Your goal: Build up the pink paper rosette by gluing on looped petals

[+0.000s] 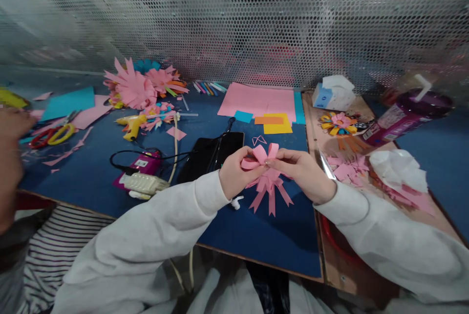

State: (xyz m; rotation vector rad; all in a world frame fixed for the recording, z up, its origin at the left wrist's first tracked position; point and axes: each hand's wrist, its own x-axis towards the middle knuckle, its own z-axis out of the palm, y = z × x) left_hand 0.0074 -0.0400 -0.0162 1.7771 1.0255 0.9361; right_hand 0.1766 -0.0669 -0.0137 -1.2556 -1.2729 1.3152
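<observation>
Pinching a pink paper flower (271, 179), the left hand (236, 172) and the right hand (301, 173) both have their fingers closed on its loops. The flower is between the hands, over the blue surface (223, 236), with its strips pointing down. Beside the left hand lies a flat black thing (196, 157). Big pink paper (252, 100) lies farther back.

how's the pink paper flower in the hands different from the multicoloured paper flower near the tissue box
The pink paper flower shows only pink; the multicoloured paper flower mixes pink, orange, yellow and blue.

The pink one is held between the left hand and right hand; the multicoloured one rests on the brown board, with neither hand on it.

Both look made of paper strips.
</observation>
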